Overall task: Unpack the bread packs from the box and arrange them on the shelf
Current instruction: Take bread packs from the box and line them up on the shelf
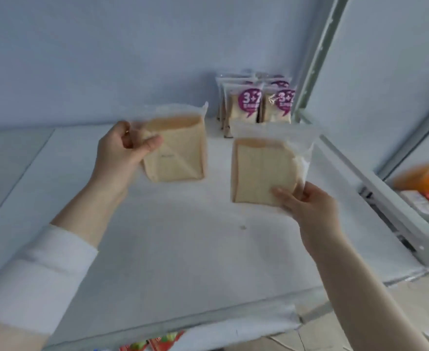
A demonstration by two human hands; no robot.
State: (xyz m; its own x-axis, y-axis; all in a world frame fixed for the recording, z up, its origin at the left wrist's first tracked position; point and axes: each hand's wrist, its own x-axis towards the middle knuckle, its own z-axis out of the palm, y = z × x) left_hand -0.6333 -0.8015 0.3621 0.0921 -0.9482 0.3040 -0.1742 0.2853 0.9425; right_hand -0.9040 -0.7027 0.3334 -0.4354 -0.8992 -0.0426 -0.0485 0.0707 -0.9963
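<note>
Left hand [122,158] and right hand [307,201] fingers each pinch a bread pack [175,150] by its edge; thin film could slip, dropping onto shelf [183,249].

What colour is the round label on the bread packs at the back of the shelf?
Purple label with white print, head view.

The light is soft, even and cool, giving the white shelf [183,249] and back wall [107,59] a bluish cast. Its source cannot be seen. Shadows are faint, with only slight darkening under the two held bread packs [178,150]. There is no harsh glare. The whole picture is soft and a little smeared; both hands [122,158] have fuzzy outlines, and the orange packet [426,178] at the right edge is heavily blurred. The wide lens bends the metal upright [319,54] and shelf edges near the borders.
</note>
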